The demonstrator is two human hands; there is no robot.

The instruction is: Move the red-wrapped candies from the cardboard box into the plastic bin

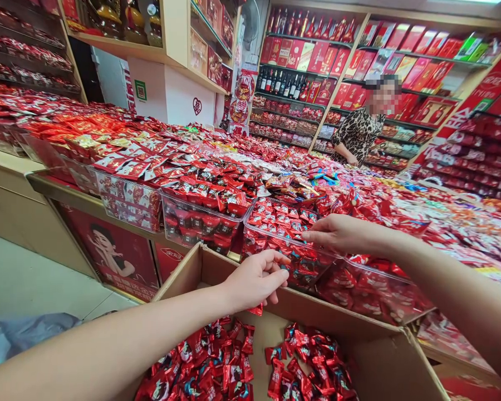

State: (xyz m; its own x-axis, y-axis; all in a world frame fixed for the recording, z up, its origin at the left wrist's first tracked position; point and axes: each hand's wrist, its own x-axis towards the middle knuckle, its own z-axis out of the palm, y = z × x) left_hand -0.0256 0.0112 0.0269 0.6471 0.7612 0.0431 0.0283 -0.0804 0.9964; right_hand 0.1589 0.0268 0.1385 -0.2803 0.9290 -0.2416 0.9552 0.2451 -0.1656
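My left hand hangs over the cardboard box with its fingers curled. A red-wrapped candy shows just below its palm. My right hand is at a clear plastic bin, thumb and fingers drawn together close above red-wrapped candies. Whatever lies between those fingertips is hidden. Inside the box, red shiny candies lie in two heaps, a larger left heap and a smaller right heap, with bare cardboard between them.
Neighbouring clear bins of candy line the display counter's edge. A person in a leopard-print top stands behind the counter. Shelves with bottles and red boxes cover the back wall. Tiled floor lies at the left.
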